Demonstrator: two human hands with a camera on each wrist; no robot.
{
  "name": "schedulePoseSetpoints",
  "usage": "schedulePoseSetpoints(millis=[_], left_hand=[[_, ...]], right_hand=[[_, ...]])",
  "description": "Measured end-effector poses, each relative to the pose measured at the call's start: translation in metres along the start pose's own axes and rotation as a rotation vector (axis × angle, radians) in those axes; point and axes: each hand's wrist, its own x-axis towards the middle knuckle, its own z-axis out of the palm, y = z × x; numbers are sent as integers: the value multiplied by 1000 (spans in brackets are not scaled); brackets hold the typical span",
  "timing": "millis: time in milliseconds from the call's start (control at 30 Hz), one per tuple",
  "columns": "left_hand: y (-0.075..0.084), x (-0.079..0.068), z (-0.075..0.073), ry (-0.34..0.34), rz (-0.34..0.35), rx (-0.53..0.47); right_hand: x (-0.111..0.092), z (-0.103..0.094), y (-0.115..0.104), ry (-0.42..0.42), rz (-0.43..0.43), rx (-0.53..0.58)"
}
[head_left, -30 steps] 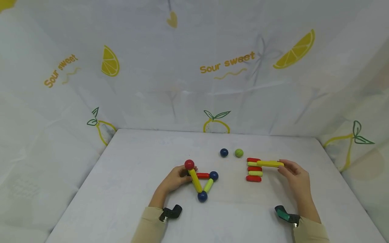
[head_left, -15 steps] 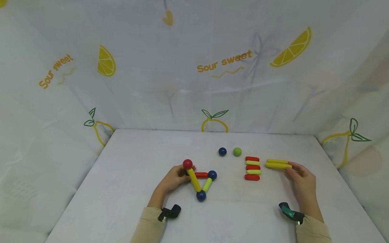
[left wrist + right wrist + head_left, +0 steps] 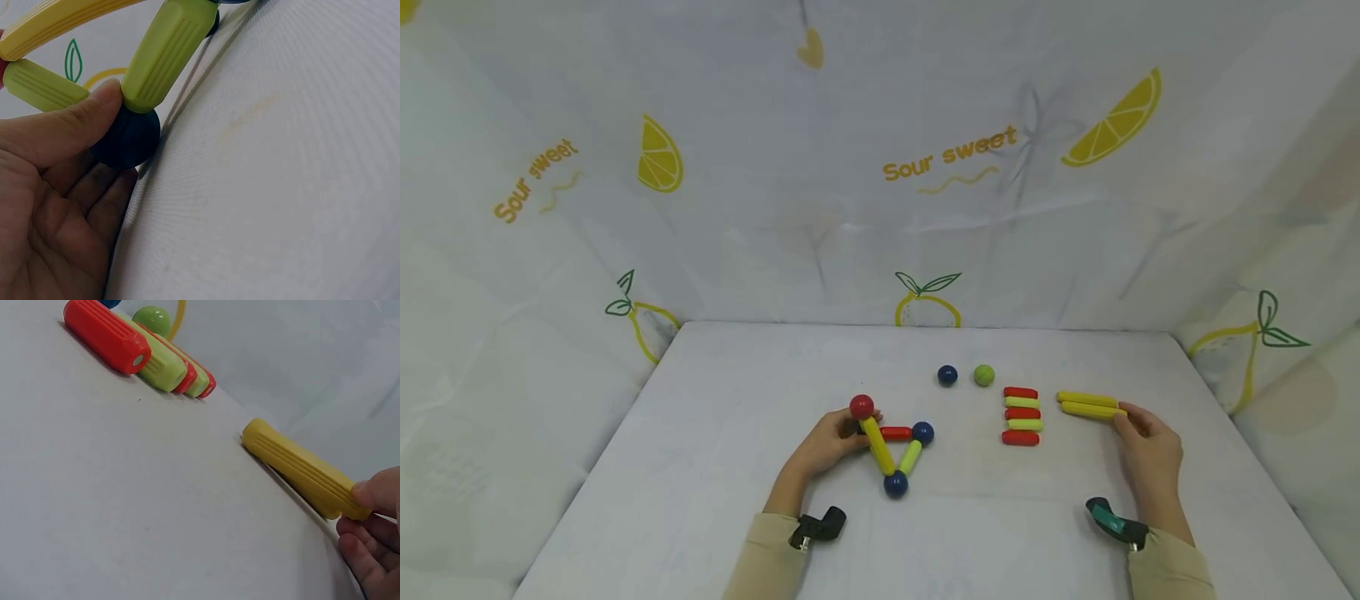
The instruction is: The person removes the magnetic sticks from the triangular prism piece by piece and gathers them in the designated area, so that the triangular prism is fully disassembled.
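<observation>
My left hand (image 3: 829, 444) pinches a dark blue ball (image 3: 128, 137) at the left corner of a ball-and-rod frame, thumb on top and fingers beneath. That frame has a red ball (image 3: 861, 407) raised on a yellow rod (image 3: 878, 447), with blue balls, a red rod (image 3: 896, 433) and a light green rod (image 3: 910, 457) around its base. On the right, my right hand (image 3: 1152, 450) pinches the near end of a thick yellow rod (image 3: 300, 465). Right alongside lies a second yellow rod (image 3: 1086, 398), partly hidden beneath the first in the right wrist view.
Between the hands lies a row of short red and light green rods, with a red rod (image 3: 1020, 437) nearest. Behind them rest a loose blue ball (image 3: 947, 376) and a green ball (image 3: 983, 375). A white cloth wall (image 3: 820, 283) rises beyond the white table (image 3: 737, 367).
From over the short rods, my right hand has moved rightward with the yellow rod and lowered it. Two yellow rods now show side by side. My left hand keeps its hold.
</observation>
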Motion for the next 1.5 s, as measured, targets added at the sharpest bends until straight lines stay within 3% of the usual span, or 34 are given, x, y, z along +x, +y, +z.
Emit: schedulePoseSetpoints(millis=[267, 400, 533, 667, 800, 900, 1033, 1133, 1367, 1500], left_hand=[[-1, 0, 2, 10, -2, 4], [6, -1, 3, 14, -32, -5], [15, -2, 5, 14, -44, 6], [13, -1, 7, 25, -43, 20], [6, 2, 10, 43, -43, 15], [5, 5, 14, 53, -40, 11], [6, 7, 20, 87, -30, 20], [8, 9, 25, 126, -32, 34], [11, 16, 32, 164, -84, 38], [13, 18, 33, 171, -110, 24]], right_hand=[[1, 3, 2, 66, -139, -103], [0, 3, 2, 88, -179, -134], [-2, 3, 0, 104, -153, -115], [-6, 3, -5, 132, -141, -51], [-17, 7, -23, 166, -245, 21], [-30, 14, -40, 140, -356, 80], [-43, 35, -53, 9, -527, 140], [-56, 53, -63, -159, -613, 172], [-99, 74, -109, -541, -588, 179], [-106, 93, -118, -720, -574, 136]])
